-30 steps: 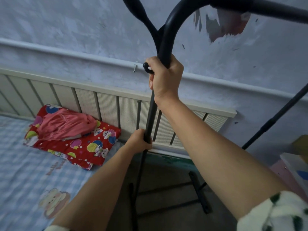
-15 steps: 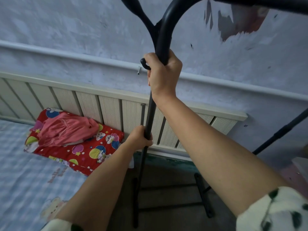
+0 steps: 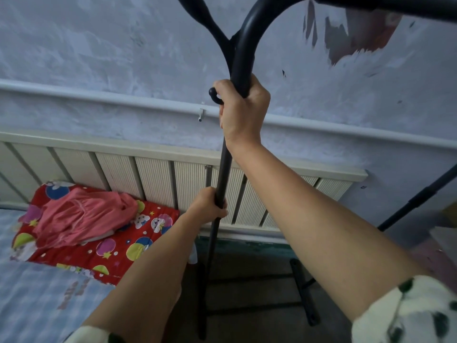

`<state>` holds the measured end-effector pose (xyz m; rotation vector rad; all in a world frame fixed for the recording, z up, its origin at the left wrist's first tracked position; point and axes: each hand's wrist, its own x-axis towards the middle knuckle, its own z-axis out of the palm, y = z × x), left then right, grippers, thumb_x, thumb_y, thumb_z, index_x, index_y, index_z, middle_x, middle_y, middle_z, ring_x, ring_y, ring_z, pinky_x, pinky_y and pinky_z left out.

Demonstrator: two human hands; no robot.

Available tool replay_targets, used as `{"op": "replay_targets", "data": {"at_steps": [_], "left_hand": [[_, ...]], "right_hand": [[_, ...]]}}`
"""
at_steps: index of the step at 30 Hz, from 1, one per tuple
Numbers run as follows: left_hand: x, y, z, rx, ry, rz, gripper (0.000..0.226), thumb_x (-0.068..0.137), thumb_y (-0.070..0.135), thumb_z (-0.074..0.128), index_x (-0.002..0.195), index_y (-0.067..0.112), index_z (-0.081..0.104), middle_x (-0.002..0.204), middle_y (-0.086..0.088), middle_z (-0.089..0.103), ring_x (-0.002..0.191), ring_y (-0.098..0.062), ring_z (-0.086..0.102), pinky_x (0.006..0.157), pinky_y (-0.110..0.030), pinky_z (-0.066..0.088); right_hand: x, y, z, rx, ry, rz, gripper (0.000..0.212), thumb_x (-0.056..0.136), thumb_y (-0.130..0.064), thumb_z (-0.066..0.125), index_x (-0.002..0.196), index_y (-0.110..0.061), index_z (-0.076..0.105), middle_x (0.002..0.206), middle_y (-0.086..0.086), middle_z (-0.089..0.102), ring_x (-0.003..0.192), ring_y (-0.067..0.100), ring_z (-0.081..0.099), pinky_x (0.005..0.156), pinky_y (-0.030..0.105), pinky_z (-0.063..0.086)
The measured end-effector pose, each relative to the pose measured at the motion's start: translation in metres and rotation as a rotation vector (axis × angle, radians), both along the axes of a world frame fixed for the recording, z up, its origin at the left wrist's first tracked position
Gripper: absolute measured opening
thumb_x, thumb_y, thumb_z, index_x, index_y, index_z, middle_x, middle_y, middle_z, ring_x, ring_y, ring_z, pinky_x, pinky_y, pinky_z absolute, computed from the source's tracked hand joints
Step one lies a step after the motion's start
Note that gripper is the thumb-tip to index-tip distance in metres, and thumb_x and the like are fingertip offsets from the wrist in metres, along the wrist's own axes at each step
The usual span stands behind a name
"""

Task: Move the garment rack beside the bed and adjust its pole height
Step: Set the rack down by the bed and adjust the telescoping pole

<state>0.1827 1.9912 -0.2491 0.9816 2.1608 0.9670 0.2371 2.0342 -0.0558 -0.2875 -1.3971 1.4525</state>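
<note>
The black metal garment rack stands between me and the wall, just right of the bed. Its near upright pole runs from the floor up to a curved top bar. My right hand is wrapped around the pole high up, just under the curve and beside a small black hook. Lower on the same pole my left hand grips the joint where the thicker upper tube meets the thinner lower one. The rack's base bars rest on the floor. Its other upright slants at the right edge.
A cream slatted headboard runs along the peeling blue-white wall. A red cartoon-print pillow with a pink garment on it lies at the head of the bed. A box edge shows at the right.
The view has shifted a little to the right and down. Both hands keep their grips on the pole, and the rack sits slightly lower in the picture.
</note>
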Motion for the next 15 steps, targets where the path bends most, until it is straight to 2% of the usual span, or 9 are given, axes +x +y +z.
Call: {"op": "replay_targets", "data": {"at_steps": [8,15], "left_hand": [[-0.030,0.016,0.003,-0.002,0.004,-0.035,0.020,0.071,0.005,0.078,0.072,0.018,0.062,0.077,0.001,0.067,0.078,-0.015,0.066,0.077,-0.032,0.055],[-0.052,0.021,0.002,0.005,0.010,-0.043,0.021,0.070,0.004,0.078,0.070,0.018,0.062,0.076,0.001,0.067,0.076,-0.013,0.065,0.068,-0.026,0.051]], "right_hand": [[-0.029,0.013,0.000,0.012,0.006,-0.070,0.028,0.073,0.001,0.061,0.055,-0.017,0.049,0.047,-0.008,0.055,0.046,0.015,0.044,0.051,0.031,0.035],[-0.053,0.016,0.000,0.031,0.013,-0.099,0.026,0.073,0.000,0.061,0.056,-0.016,0.048,0.048,-0.009,0.056,0.045,0.011,0.044,0.049,0.027,0.035]]}}
